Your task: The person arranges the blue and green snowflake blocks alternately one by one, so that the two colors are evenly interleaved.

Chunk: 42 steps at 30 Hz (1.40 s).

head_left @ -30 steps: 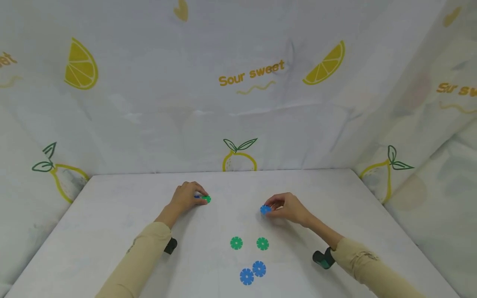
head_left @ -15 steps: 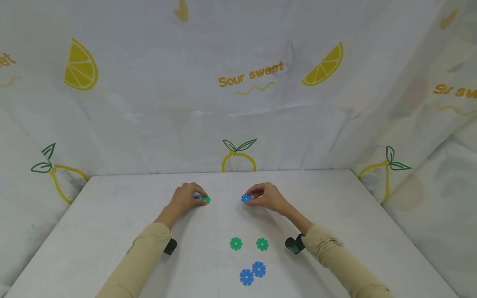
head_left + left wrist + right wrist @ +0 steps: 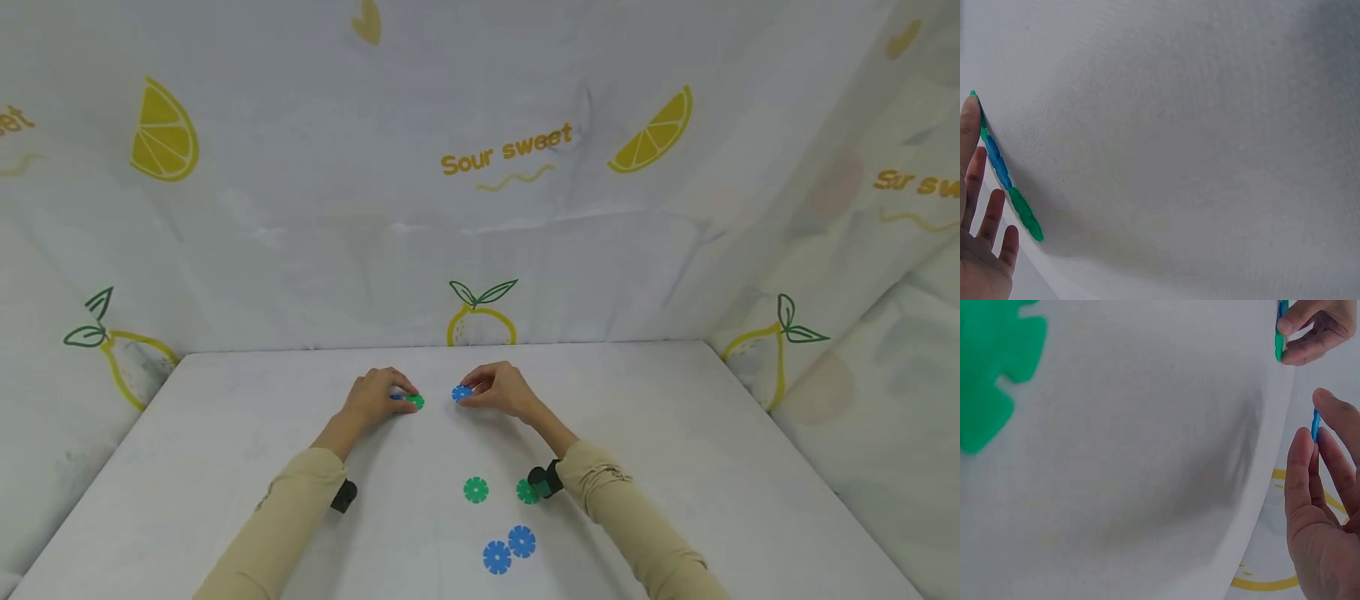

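Observation:
My left hand (image 3: 372, 395) pinches the green end of a row of joined notched plastic discs (image 3: 999, 162). In the left wrist view the row runs green, blue, green, seen edge-on. Thumb and fingers of my right hand (image 3: 502, 390) pinch a single blue notched disc (image 3: 461, 393), a short gap to the right of the left hand's green disc (image 3: 417, 402). The right wrist view shows that blue disc (image 3: 1315, 425) edge-on between thumb and fingertips, apart from the row (image 3: 1279, 344) in the other hand.
On the white table (image 3: 247, 417) lie a green disc (image 3: 476, 490) and another green disc (image 3: 527, 492), partly behind the right wrist camera (image 3: 545, 480). Nearer the front are two touching blue discs (image 3: 497, 557). A lemon-print cloth (image 3: 315, 250) hangs behind the table.
My right hand has moved left and slightly away from me, carrying the blue disc close to the left hand. The left hand stays in place with its joined discs.

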{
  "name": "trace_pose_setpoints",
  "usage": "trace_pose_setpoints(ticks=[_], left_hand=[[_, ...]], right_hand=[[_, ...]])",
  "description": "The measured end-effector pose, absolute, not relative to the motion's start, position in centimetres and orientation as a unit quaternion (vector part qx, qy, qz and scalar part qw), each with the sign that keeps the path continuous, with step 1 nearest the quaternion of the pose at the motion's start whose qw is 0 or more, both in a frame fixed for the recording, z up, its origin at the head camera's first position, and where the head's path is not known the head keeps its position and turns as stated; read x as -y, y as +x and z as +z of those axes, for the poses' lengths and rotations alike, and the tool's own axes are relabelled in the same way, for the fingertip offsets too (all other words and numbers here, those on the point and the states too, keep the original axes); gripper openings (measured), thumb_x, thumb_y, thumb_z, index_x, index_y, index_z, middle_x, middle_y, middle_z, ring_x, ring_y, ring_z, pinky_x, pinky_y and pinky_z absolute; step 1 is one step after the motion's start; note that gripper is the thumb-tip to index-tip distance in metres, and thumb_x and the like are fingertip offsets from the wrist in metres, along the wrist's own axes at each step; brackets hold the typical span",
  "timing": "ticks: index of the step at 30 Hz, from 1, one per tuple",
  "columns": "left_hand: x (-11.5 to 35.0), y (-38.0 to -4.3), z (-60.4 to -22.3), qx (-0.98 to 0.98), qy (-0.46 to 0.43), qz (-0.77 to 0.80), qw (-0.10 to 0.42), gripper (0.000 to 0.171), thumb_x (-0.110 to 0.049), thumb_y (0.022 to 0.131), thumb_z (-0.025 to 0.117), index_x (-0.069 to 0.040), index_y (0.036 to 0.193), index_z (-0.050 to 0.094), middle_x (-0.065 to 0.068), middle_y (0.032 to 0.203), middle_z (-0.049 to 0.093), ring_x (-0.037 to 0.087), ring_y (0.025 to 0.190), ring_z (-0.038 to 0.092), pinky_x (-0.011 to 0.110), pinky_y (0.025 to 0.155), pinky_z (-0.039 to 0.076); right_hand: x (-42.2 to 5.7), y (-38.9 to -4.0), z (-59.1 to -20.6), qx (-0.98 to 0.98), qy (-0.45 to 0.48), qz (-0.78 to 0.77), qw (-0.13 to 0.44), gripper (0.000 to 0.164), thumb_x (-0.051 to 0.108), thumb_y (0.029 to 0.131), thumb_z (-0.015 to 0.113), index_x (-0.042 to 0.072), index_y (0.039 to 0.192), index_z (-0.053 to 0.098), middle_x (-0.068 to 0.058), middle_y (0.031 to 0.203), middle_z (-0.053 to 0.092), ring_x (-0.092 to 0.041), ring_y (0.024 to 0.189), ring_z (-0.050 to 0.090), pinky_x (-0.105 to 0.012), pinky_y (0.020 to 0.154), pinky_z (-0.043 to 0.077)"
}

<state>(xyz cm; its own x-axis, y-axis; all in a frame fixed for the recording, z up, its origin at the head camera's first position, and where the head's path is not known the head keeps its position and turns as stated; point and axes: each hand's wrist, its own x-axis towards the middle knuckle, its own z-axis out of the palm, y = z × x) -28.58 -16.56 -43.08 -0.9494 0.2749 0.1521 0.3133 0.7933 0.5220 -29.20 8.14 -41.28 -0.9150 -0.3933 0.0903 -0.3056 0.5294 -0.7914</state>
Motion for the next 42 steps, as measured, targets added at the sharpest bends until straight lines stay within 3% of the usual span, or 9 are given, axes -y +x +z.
trace_pose_setpoints(ticks=[11, 30, 42], left_hand=[[16.5, -28.6, -42.7, 0.948, -0.138, -0.285, 0.009, 0.020, -0.018, 0.075, 0.081, -0.010, 0.094, 0.077, 0.009, 0.111, 0.068, 0.033, 0.112, 0.057, 0.048, 0.097, 0.043], [16.3, -28.4, -42.6, 0.951, -0.115, -0.288, 0.002, 0.019, -0.017, 0.075, 0.082, -0.011, 0.093, 0.077, 0.010, 0.114, 0.067, 0.034, 0.113, 0.056, 0.050, 0.098, 0.043], [16.3, -28.5, -42.5, 0.950, -0.132, -0.283, 0.013, 0.020, -0.016, 0.074, 0.083, -0.010, 0.092, 0.077, 0.010, 0.111, 0.068, 0.033, 0.110, 0.058, 0.049, 0.095, 0.045]], right_hand=[[-5.3, -29.8, -41.8, -0.880, -0.184, -0.435, 0.051, 0.022, 0.013, 0.075, 0.082, 0.003, 0.093, 0.074, -0.005, 0.084, 0.071, -0.010, 0.073, 0.061, -0.021, 0.065, 0.051], [-3.0, -29.9, -42.6, -0.899, -0.168, -0.404, 0.038, 0.020, 0.010, 0.072, 0.084, 0.001, 0.087, 0.074, -0.008, 0.079, 0.071, -0.008, 0.068, 0.060, -0.016, 0.063, 0.048], [-2.2, -30.3, -42.3, -0.918, -0.163, -0.357, 0.054, 0.021, 0.010, 0.071, 0.085, 0.002, 0.088, 0.075, -0.004, 0.080, 0.071, -0.011, 0.074, 0.060, -0.023, 0.072, 0.050]])
